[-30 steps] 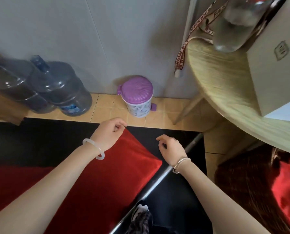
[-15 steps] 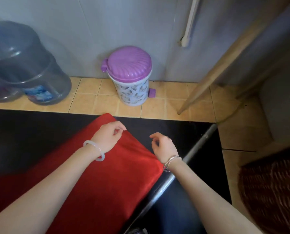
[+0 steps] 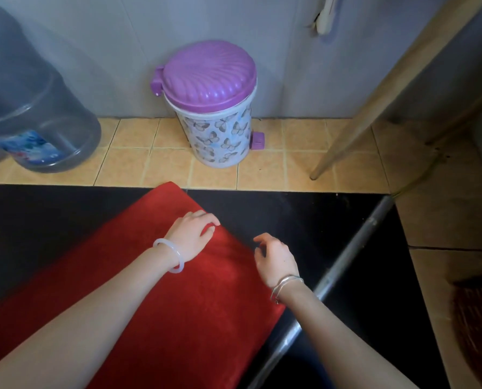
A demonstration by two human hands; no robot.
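red cloth (image 3: 178, 318) is laid on black surface (image 3: 304, 220), long axis run from near left to right end edge | left hand (image 3: 192, 237) is rested on that edge, fingers bent, nothing gripped; nearer of the hands | right hand (image 3: 276, 259) is held just beside the edge, loosely curled, empty

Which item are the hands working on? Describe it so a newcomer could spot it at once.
Find the black surface filling the lower view, below the tan floor tiles. Slanting across it lies a red cloth, one corner pointing toward the purple-lidded bin, with the left hand touching its edge and the right hand beside it. It is the only red, fuzzy thing on the black.
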